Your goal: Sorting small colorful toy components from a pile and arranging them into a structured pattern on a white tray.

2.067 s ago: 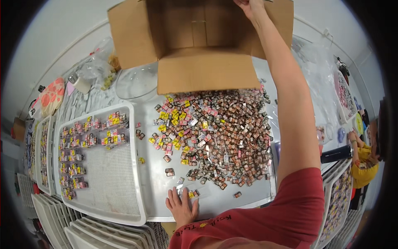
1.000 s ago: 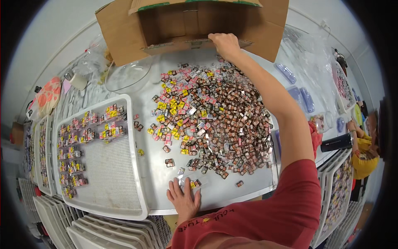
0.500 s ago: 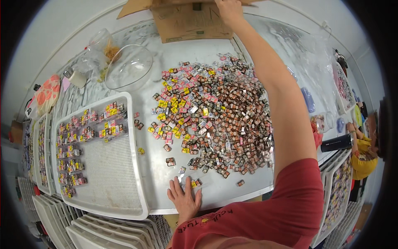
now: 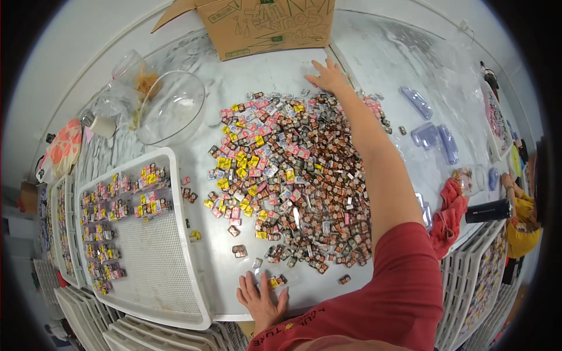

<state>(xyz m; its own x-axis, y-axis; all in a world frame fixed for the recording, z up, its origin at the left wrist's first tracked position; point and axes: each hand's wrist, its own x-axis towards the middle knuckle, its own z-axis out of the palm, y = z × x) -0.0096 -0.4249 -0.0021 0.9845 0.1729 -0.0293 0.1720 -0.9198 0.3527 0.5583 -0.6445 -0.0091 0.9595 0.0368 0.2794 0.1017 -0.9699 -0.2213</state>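
Observation:
A wide heap of tiny printed blocks [image 4: 293,175], pink, yellow, white and brown-black, covers the middle of the white table. At the table's near edge my left hand [image 4: 261,301] lies palm down with its fingers spread. Beside its fingertips are a clear plastic piece [image 4: 291,275] and a small yellow-and-dark block [image 4: 275,281]. My right hand [image 4: 329,77] reaches to the far side of the heap, fingers apart, holding nothing visible. Its arm crosses over the right part of the heap and hides some blocks.
On the left, a white mesh tray [image 4: 202,292] holds rows of filled clear packs [image 4: 153,202]. Behind are a clear bowl [image 4: 202,96] and a cardboard box [image 4: 263,26]. To the right lie clear plastic shells [image 4: 416,102], a red cloth [image 4: 449,219] and a black bottle [image 4: 489,211].
My right hand has left the cardboard box flap and come down nearer, to the heap's far edge. The box now sits tilted differently. My left hand stays by the near edge.

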